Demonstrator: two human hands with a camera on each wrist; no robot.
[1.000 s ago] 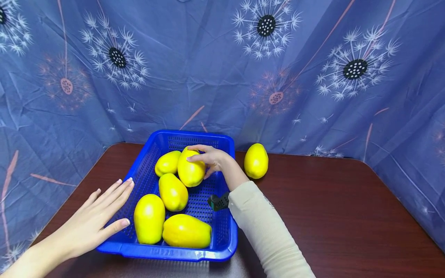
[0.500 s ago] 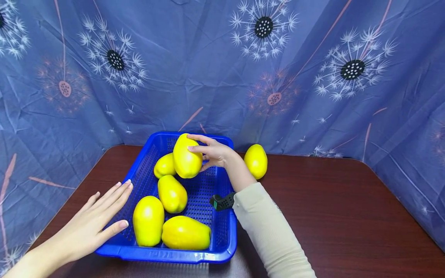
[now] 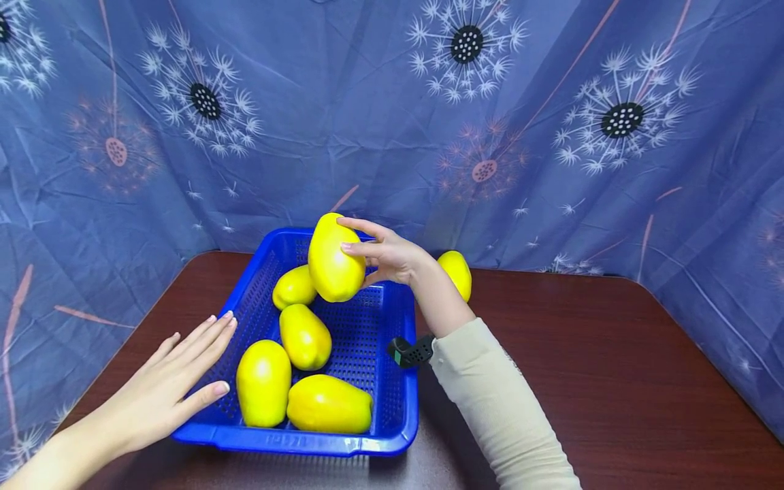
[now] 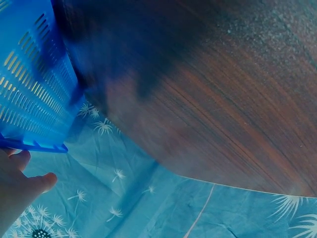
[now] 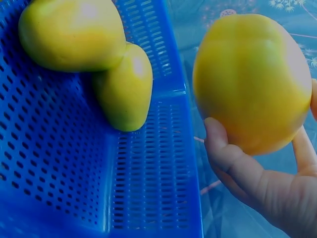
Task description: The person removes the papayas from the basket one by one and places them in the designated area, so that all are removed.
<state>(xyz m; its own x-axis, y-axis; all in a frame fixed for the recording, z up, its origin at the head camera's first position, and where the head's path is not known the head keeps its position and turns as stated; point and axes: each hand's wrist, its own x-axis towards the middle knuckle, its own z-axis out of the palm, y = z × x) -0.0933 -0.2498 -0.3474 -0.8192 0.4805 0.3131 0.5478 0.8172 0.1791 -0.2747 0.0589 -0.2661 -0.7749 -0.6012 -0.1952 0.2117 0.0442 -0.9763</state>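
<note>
My right hand (image 3: 395,257) grips a yellow papaya (image 3: 335,262), fingers and thumb around its right side. The fruit is raised over the far end of the blue plastic basket (image 3: 306,442). In the right wrist view the thumb presses the lower side of this papaya (image 5: 252,84), apart from the basket wall (image 5: 148,198). Several other papayas lie in the basket, one sideways near the front (image 3: 329,404) and one at the front left (image 3: 264,384). My left hand (image 3: 174,384) rests with straight fingers on the basket's left rim; the left wrist view shows only part of it.
Another papaya (image 3: 456,273) stands on the brown table (image 3: 582,367) right of the basket, partly hidden by my right forearm. A blue curtain (image 3: 343,122) with dandelion prints hangs behind and along both sides of the table.
My right hand has lifted the papaya up from among the others in the basket, then shifted slightly right with it. The left hand stays in place on the rim.
</note>
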